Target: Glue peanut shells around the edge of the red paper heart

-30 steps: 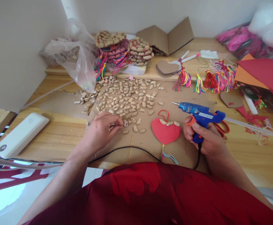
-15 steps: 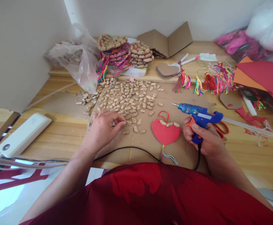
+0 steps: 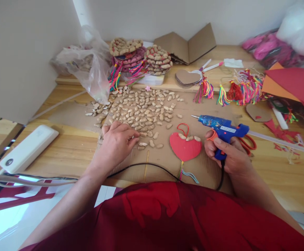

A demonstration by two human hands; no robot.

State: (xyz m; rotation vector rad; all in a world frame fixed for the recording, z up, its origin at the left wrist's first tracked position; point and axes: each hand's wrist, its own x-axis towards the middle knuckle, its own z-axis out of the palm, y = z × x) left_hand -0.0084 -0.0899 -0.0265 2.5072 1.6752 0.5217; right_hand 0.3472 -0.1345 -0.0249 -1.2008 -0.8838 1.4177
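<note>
My left hand (image 3: 119, 141) is at the near edge of a spread of unshelled peanuts (image 3: 138, 108). Its thumb and forefinger are curled close together; what lies between them, if anything, is hidden. One peanut (image 3: 143, 134) lies right at the fingertips, and a piece of peanut shell (image 3: 143, 144) is just below. My right hand (image 3: 226, 151) grips a blue hot glue gun (image 3: 217, 126) by its handle, nozzle pointing left. Between the hands lies a red heart (image 3: 185, 148) with a red loop on top, a tassel below and a few peanuts along its upper edge.
Behind stand stacks of peanut-covered pieces (image 3: 158, 59), cardboard hearts (image 3: 187, 77) and colourful tassels (image 3: 246, 89). A plastic bag (image 3: 94, 73) is at the back left, a white power bank (image 3: 29, 148) at far left. Orange-handled scissors (image 3: 248, 143) lie beyond the glue gun. A black cord (image 3: 141, 164) crosses the cardboard.
The left fingers have shifted slightly, and a piece of shell now lies on the cardboard below the fingertips. The right hand keeps the glue gun in about the same place.
</note>
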